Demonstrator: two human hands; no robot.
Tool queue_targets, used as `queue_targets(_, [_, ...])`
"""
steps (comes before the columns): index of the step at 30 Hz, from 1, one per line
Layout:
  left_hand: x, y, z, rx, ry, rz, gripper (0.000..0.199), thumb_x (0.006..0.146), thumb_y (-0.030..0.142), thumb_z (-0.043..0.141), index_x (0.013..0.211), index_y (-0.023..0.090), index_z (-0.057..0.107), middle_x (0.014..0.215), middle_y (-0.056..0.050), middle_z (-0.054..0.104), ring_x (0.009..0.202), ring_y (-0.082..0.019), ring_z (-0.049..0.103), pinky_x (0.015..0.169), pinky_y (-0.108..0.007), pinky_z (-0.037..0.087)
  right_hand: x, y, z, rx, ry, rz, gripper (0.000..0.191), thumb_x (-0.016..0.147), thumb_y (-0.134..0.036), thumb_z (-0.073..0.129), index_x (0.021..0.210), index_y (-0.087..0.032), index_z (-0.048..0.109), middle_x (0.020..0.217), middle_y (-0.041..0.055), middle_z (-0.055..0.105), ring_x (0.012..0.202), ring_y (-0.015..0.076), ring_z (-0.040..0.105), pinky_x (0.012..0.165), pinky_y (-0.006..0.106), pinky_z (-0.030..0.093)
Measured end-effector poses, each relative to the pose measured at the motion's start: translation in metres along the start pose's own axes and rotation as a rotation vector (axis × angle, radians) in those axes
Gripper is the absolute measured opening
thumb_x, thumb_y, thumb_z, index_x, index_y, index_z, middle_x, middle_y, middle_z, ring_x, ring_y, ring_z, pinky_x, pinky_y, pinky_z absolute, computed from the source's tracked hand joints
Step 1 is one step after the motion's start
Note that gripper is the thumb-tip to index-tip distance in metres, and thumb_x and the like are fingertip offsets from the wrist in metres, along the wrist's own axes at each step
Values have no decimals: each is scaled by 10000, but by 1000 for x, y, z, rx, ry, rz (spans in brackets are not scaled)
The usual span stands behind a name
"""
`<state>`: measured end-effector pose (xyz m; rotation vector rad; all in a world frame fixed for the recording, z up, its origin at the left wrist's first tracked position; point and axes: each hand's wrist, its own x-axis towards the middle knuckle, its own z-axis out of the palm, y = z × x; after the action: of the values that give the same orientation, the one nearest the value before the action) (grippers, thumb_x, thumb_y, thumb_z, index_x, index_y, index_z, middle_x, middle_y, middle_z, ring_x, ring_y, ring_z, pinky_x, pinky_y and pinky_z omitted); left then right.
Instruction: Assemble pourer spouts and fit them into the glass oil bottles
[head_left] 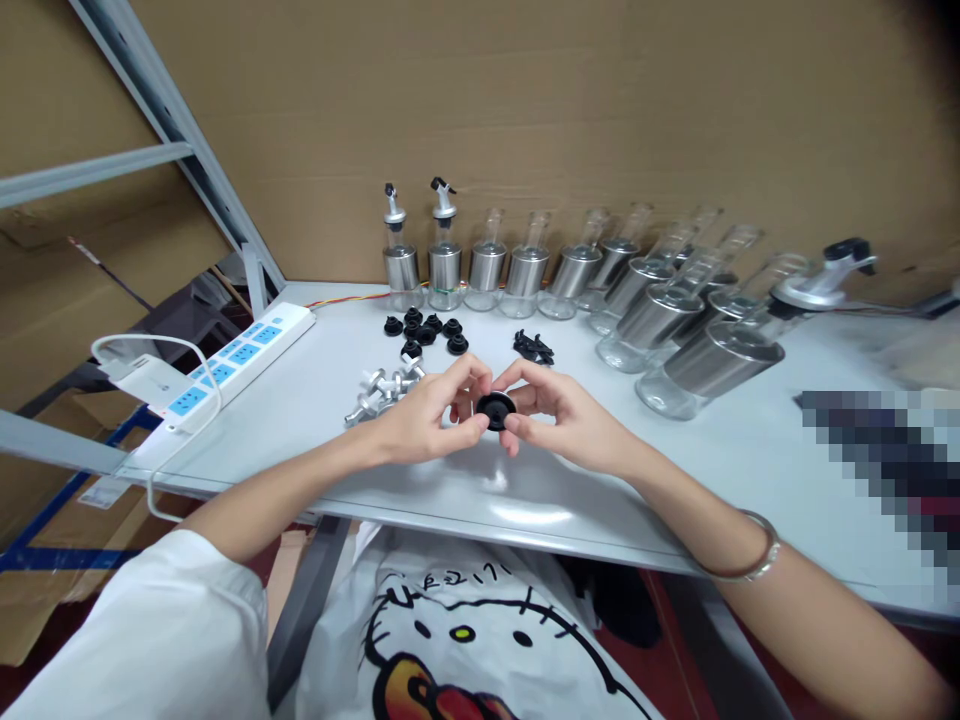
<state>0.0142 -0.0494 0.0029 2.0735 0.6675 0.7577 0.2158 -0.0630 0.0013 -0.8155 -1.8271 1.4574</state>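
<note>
1. Over the front half of the table (720,500), between both hands, is a black disc (496,410), its round, ridged face turned toward the wearer; a pale rim shows along its upper edge.
2. At the disc's left side, the left hand (431,412) has thumb and forefinger curved round and closed on the edge, only the disc's width held between them.
3. On the right side, the right hand (574,415) pinches likewise, thumb low on the disc and forefinger above; its other fingers curl loosely behind. A bangle (772,552) circles the right forearm.
4. Just beyond the left hand lie silver spouts (373,385), partly hidden by it.
5. Farther back, black stoppers (426,334) stand in a loose cluster, and small black pieces (534,348) lie in a heap to their right.
6. Along the back and right, bottles (488,265) with metal sleeves stand upright; two at the left end and the nearest at right bear pourers (444,200).
7. Near the table's left edge is a power strip (294,322) with a white plug (154,385) in it.
</note>
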Motion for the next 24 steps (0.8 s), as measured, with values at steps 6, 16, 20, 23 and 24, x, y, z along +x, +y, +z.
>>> queue_targets(6, [1,1,2,-33,1,-102,212,743,252,536,883,219,381,817,39,461,581,-69,480,531,-209,389,1,1,0,-66,18,22,233,786,-298,657,920,-197,495,639,-27,617,560,124,594,589,265,486])
queue_targets(16, [3,4,5,-94,22,-106,232,702,252,552,832,223,362,812,38,415,682,-95,462,606,-233,398,0,0,2,-250,45,-91,159,760,-240,561,881,-214,461,625,-48,507,575,110,421,581,242,362])
queue_targets(20, [14,9,8,-162,55,-105,235,663,216,531,803,217,342,768,51,379,650,-82,395,593,-224,375,2,2,-2,-225,87,-109,156,758,-254,544,876,-214,451,604,-55,487,561,111,424,569,240,353])
queue_targets(23, [22,13,10,-215,57,-148,234,669,204,523,804,216,333,750,60,368,629,-72,387,560,-206,350,4,4,-7,-180,115,-122,180,746,-276,549,871,-216,433,592,-60,475,540,109,412,540,234,332])
queue_targets(24, [24,13,11,-230,56,-156,238,669,201,525,807,217,332,747,61,365,622,-69,385,546,-199,342,4,5,-8,-175,119,-127,184,742,-279,549,868,-218,429,584,-63,466,535,109,407,534,234,326])
